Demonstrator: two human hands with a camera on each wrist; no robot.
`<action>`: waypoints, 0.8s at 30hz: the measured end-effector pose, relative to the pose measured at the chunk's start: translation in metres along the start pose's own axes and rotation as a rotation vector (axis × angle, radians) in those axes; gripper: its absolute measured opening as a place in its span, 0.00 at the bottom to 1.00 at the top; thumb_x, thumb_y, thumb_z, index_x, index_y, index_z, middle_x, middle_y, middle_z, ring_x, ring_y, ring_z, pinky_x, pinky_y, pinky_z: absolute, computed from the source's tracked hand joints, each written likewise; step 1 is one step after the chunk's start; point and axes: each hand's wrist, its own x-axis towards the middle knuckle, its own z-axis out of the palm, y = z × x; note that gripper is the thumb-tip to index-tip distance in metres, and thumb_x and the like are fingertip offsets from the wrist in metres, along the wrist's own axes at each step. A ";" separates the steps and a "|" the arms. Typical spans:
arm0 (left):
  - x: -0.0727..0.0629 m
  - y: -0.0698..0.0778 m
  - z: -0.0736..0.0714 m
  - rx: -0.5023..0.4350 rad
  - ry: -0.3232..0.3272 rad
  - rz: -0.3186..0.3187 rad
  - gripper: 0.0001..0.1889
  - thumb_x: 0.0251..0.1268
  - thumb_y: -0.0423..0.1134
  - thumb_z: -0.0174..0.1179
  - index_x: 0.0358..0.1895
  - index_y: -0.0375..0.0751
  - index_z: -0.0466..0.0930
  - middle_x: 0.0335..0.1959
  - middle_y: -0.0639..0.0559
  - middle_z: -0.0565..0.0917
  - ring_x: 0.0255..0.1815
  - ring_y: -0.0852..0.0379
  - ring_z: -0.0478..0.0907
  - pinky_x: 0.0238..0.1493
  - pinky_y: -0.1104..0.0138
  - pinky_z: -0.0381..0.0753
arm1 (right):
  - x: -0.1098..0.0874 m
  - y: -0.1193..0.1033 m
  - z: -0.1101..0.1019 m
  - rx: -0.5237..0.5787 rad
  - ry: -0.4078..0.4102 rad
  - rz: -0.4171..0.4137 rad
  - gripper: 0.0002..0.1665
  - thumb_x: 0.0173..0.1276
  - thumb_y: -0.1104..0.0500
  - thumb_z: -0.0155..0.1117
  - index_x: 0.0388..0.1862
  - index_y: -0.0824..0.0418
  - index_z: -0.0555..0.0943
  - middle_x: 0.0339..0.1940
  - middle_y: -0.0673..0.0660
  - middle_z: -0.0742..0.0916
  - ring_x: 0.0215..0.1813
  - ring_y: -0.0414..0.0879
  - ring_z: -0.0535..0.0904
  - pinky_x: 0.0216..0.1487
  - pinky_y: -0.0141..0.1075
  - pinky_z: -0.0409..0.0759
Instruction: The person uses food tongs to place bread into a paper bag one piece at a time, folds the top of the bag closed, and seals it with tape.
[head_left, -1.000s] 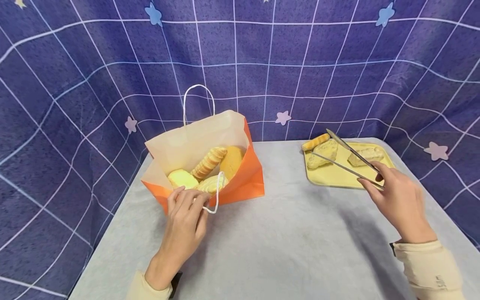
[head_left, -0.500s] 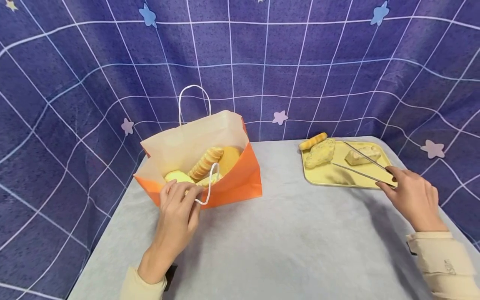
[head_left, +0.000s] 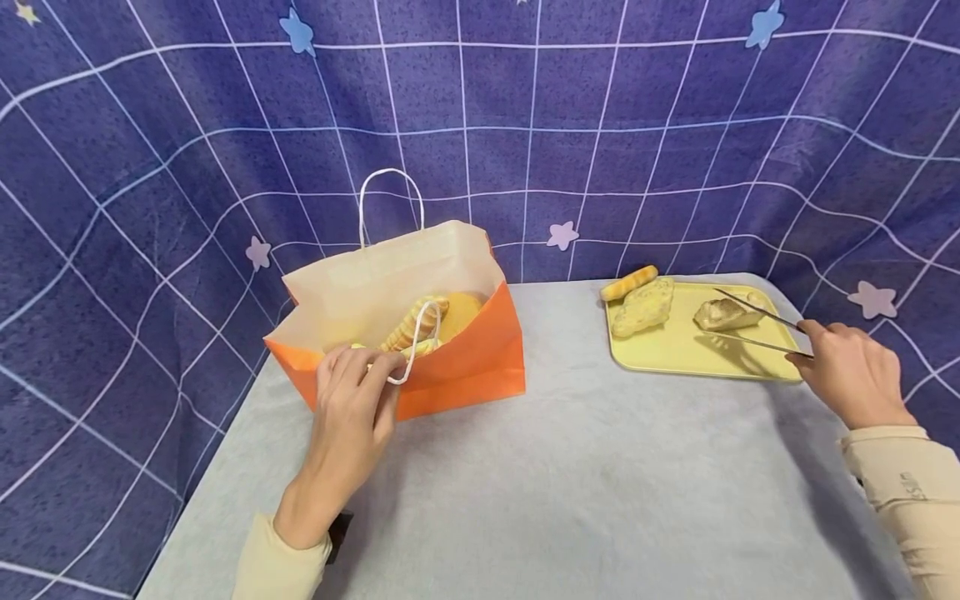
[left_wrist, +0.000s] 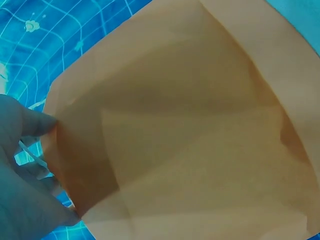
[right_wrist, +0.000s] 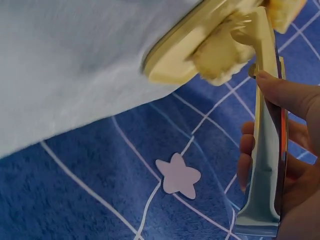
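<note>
My left hand [head_left: 348, 425] pinches the near rim of an orange paper bag [head_left: 480, 367] with white cord handles. A ridged bread roll [head_left: 408, 327] and a flat golden bread piece [head_left: 462, 315] show inside the bag. At the right, my right hand [head_left: 855, 375] holds metal tongs [right_wrist: 267, 165]. Their spread tips lie on either side of a lumpy bread piece [head_left: 723, 315] on the yellow tray [head_left: 660, 358]; whether they touch it, I cannot tell. In the left wrist view, my thumb and fingers meet the bag's paper edge [left_wrist: 70, 165].
A broad, rough bread piece [head_left: 645, 307] lies at the tray's left end. Beside it, a ridged bread stick [head_left: 628, 283] rests across the tray's left rim. A blue curtain [head_left: 525, 150] with stars stands behind the grey tabletop [head_left: 555, 467].
My right hand has carried the tongs rightward, from the tray's left end to the bread piece on the right. My left hand and the bag's near rim have shifted slightly up and left.
</note>
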 end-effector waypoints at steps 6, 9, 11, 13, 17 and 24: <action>-0.003 0.000 0.001 0.021 -0.036 0.009 0.13 0.53 0.23 0.56 0.41 0.41 0.81 0.35 0.49 0.78 0.41 0.46 0.74 0.64 0.45 0.61 | 0.008 0.014 0.004 -0.029 -0.004 -0.040 0.24 0.50 0.61 0.72 0.45 0.68 0.77 0.25 0.69 0.79 0.23 0.69 0.72 0.15 0.58 0.63; -0.005 0.001 0.001 0.015 -0.042 0.006 0.13 0.53 0.23 0.56 0.41 0.41 0.81 0.36 0.49 0.78 0.42 0.47 0.74 0.64 0.45 0.61 | 0.010 0.018 0.005 -0.045 -0.015 -0.042 0.24 0.51 0.62 0.70 0.47 0.69 0.76 0.28 0.72 0.79 0.28 0.72 0.73 0.20 0.62 0.65; -0.006 0.001 0.001 0.009 -0.040 0.003 0.13 0.54 0.23 0.56 0.40 0.41 0.81 0.36 0.50 0.78 0.41 0.47 0.74 0.64 0.46 0.61 | 0.011 0.020 0.005 -0.058 -0.016 -0.048 0.24 0.51 0.63 0.69 0.47 0.70 0.76 0.28 0.73 0.79 0.30 0.73 0.74 0.23 0.63 0.66; -0.006 0.001 0.002 0.004 -0.039 0.004 0.13 0.54 0.23 0.56 0.40 0.41 0.81 0.36 0.50 0.78 0.41 0.48 0.74 0.65 0.45 0.60 | 0.012 0.021 0.005 -0.070 -0.013 -0.059 0.22 0.51 0.63 0.68 0.45 0.70 0.75 0.27 0.74 0.79 0.30 0.73 0.73 0.24 0.63 0.66; -0.006 0.000 0.002 0.005 -0.037 0.022 0.14 0.54 0.23 0.55 0.42 0.40 0.81 0.35 0.48 0.77 0.40 0.47 0.74 0.65 0.44 0.60 | 0.014 0.023 0.005 -0.077 -0.033 -0.057 0.18 0.52 0.63 0.67 0.40 0.69 0.75 0.25 0.73 0.78 0.27 0.72 0.72 0.22 0.62 0.65; -0.010 0.001 0.003 -0.009 -0.030 0.055 0.14 0.54 0.22 0.53 0.41 0.39 0.81 0.35 0.49 0.76 0.39 0.48 0.75 0.64 0.42 0.61 | 0.014 0.025 0.011 -0.060 -0.098 -0.057 0.15 0.54 0.63 0.67 0.36 0.69 0.74 0.20 0.69 0.77 0.21 0.69 0.71 0.19 0.60 0.65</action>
